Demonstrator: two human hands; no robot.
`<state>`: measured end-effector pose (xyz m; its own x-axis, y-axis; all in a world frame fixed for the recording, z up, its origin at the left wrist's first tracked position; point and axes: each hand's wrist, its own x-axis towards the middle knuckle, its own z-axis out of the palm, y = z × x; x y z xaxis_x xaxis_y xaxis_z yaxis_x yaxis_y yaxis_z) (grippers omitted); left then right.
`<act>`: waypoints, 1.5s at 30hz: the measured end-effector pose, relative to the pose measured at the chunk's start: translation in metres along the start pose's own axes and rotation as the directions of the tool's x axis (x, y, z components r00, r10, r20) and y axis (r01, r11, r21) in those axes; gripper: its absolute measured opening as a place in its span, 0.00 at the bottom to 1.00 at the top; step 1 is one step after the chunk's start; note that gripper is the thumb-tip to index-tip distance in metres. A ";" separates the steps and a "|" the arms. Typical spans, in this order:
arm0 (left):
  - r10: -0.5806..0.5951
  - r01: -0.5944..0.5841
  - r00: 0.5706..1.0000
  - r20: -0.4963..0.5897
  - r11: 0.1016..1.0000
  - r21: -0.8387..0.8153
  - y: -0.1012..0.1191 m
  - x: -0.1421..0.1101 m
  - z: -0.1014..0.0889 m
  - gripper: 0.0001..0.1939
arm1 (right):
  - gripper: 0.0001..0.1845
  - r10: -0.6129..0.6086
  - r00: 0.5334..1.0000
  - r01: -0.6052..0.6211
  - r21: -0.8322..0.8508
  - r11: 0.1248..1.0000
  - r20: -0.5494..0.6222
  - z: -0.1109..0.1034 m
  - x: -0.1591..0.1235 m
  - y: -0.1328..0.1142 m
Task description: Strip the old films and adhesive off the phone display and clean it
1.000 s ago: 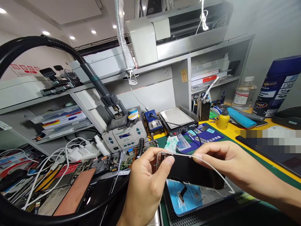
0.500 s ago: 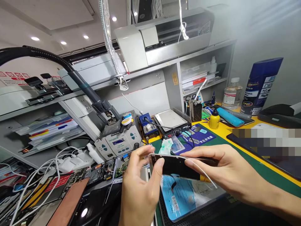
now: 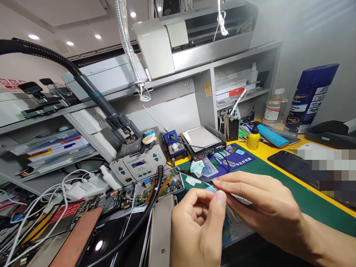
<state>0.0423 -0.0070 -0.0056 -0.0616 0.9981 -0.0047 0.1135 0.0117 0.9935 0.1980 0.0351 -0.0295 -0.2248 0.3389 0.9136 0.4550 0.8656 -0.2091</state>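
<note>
In the middle foreground my right hand (image 3: 267, 204) is closed around a thin dark phone screen (image 3: 196, 178). The screen is seen nearly edge-on, its far end pointing left, and most of it is hidden by my fingers. My left hand (image 3: 197, 226) is in front of it, fingers curled and thumb pressed toward the index finger by the screen's near edge. What sits in that pinch is hidden. Under both hands a blue printed packet (image 3: 227, 231) shows in part.
A green mat (image 3: 267, 178) covers the bench. On the left lie a Xiaomi phone back (image 3: 162, 233), a tray of circuit boards (image 3: 172, 183) and a black hose (image 3: 155, 200). Behind stand a rework station (image 3: 141, 167), a heating plate (image 3: 203, 139) and a yellow bottle (image 3: 253, 139).
Both hands have shifted right, and the left has slid from the screen's left end toward my right fingers. The screen has turned from showing its black face to nearly edge-on.
</note>
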 end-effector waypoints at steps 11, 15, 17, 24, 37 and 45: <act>-0.162 0.175 0.983 0.086 0.967 -0.185 -0.007 0.008 -0.001 0.16 | 0.15 0.043 0.998 -0.043 0.015 0.999 0.039 0.002 0.000 -0.006; -0.155 0.182 0.979 0.129 0.953 -0.243 -0.007 0.007 -0.003 0.17 | 0.11 0.202 0.974 -0.211 0.098 0.972 0.099 0.000 0.004 -0.011; -0.135 0.170 0.980 0.143 0.947 -0.271 -0.006 0.007 -0.003 0.16 | 0.08 0.283 0.950 -0.299 0.127 0.946 0.129 -0.001 0.006 -0.014; -0.116 0.164 0.980 0.162 0.930 -0.327 -0.004 0.006 -0.002 0.16 | 0.04 0.478 0.855 -0.513 0.199 0.835 0.201 -0.003 0.007 -0.015; -0.136 0.182 0.976 0.168 0.935 -0.304 -0.003 0.005 -0.004 0.17 | 0.06 0.552 0.785 -0.615 0.241 0.751 0.282 -0.006 0.015 -0.013; -0.135 0.182 0.974 0.181 0.943 -0.277 -0.004 0.004 -0.006 0.16 | 0.06 0.551 0.784 -0.615 0.240 0.751 0.285 -0.007 0.015 -0.013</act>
<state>0.0359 -0.0038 -0.0085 0.1042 0.9818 -0.1591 -0.1792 0.1758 0.9680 0.1948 0.0262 -0.0106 -0.1709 0.8478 0.5021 0.2727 0.5304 -0.8027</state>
